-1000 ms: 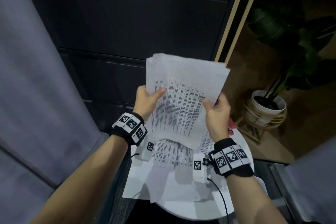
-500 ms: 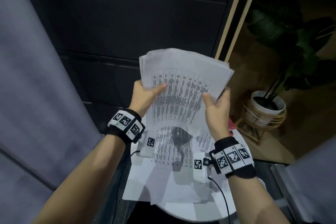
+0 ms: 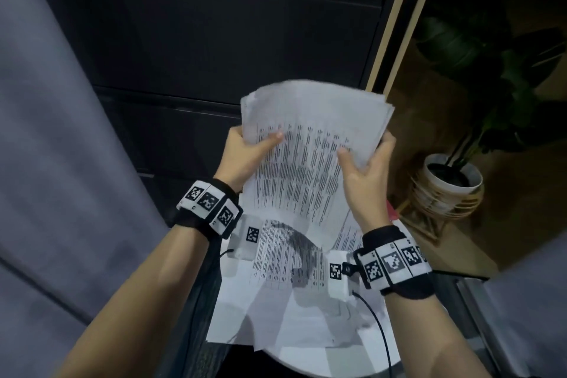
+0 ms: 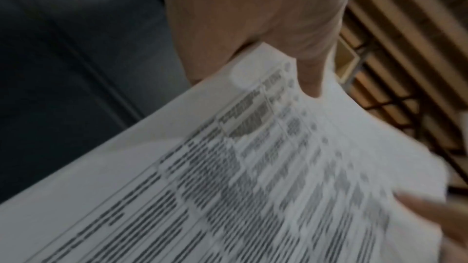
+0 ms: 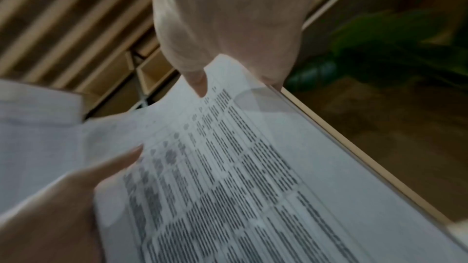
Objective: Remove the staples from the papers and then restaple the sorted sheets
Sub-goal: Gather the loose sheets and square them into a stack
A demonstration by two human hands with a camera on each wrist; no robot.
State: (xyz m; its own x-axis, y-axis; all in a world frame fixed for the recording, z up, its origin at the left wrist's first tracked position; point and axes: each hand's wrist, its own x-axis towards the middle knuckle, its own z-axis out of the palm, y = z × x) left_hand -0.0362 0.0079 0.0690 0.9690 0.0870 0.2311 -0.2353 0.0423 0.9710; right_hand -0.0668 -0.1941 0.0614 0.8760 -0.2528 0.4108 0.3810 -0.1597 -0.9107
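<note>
Since a second ago I have lifted the stack of papers [image 3: 310, 162] a little higher and squared it: the sheets that fanned out at the top right now sit closer together, though their upper edges stay slightly staggered. My left hand [image 3: 245, 156] has slid up the left edge, and my right hand [image 3: 365, 175] has moved up the right edge to match.

Both hands grip the stack in the air above the desk [image 3: 306, 365], each with the thumb pressed on the printed face and the fingers curled behind. In the left wrist view my left thumb [image 4: 311, 75] lies flat on the top sheet; in the right wrist view my right thumb [image 5: 197, 79] does the same.

The sheets are thin white paper, soft and bowed, covered in dense rows of small dark print in ruled columns; the print is too blurred to read. More loose sheets [image 3: 276, 310] lie flat on the round white desk, some hanging over its left edge. Behind them stands a matte dark cabinet [image 3: 214, 39], and to the right a leafy plant in a white pot [image 3: 451, 190] on a ribbed woven stand
</note>
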